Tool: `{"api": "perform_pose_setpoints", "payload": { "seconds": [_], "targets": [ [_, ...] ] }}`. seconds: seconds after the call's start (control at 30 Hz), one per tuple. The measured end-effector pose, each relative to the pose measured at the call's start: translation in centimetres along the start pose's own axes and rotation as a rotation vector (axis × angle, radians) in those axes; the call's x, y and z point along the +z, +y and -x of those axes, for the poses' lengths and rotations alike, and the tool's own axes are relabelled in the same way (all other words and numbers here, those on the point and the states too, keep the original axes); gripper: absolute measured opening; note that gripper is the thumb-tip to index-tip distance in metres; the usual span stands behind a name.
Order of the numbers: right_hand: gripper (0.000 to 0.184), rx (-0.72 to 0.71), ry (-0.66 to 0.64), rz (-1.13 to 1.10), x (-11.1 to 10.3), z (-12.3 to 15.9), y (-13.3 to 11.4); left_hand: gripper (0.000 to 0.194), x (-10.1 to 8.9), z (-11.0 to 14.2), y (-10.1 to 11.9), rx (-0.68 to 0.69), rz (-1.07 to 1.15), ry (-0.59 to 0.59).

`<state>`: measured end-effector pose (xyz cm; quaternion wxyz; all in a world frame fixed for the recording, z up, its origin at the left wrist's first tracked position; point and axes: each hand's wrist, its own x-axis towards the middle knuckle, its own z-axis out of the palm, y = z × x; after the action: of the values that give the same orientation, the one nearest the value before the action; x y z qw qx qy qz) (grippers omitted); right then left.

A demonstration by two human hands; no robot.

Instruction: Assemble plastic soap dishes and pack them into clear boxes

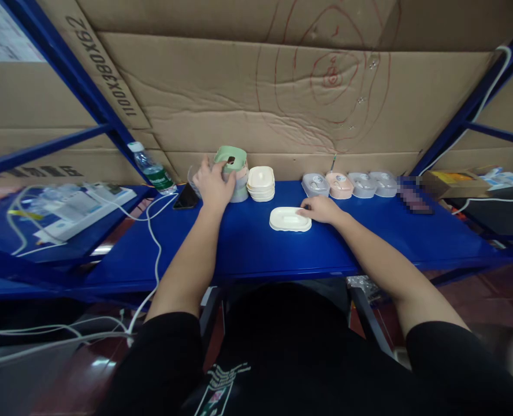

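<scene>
Cream tray (290,221) lies sideways, right hand (324,209) pinching its right end; left hand (215,184) has fingers spread by green tub (238,159).

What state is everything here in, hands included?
Bottle, cap on.
Phone, lying flat, screen dark.
Green container, topmost of its stack.
Left hand, beside it, contact unclear.
Cream stack, upright.
Oblong cream piece, apart from the stack.
Right hand, fingers curled at its end.
Small boxes, four in a row.
</scene>
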<state>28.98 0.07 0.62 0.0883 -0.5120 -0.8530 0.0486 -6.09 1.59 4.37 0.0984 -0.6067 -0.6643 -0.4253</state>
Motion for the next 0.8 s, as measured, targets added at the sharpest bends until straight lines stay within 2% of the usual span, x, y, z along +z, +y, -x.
{"api": "perform_pose_setpoints", "payload": {
  "seconds": [0.17,0.33,0.5,0.57,0.67,0.73,0.8],
  "targets": [
    [0.036,-0.027,0.005,-0.016,0.1,-0.1,0.2,0.027,1.0,-0.5,-0.6,-0.027,0.11,0.001],
    [0.036,-0.028,0.006,-0.023,0.0,0.0,0.1,0.02,1.6,-0.9,-1.6,-0.01,0.148,0.097],
    [0.04,-0.025,0.007,-0.056,-0.1,0.0,0.0,0.021,1.7,-1.1,-2.3,0.053,0.242,0.2],
    [0.046,-0.024,0.027,-0.097,-0.1,0.1,0.1,0.025,1.5,-1.0,-2.1,0.108,0.297,0.232],
    [0.062,-0.053,0.132,-0.186,-0.2,0.2,0.4,0.041,1.3,-0.7,-1.2,0.2,0.414,0.221],
    [0.075,-0.076,0.237,-0.244,-0.2,0.3,0.7,0.054,1.2,-0.2,0.0,0.258,0.505,0.162],
    [0.089,-0.082,0.341,-0.282,-0.2,0.3,1.1,0.063,1.1,0.6,1.4,0.315,0.6,0.033]
  ]
}}
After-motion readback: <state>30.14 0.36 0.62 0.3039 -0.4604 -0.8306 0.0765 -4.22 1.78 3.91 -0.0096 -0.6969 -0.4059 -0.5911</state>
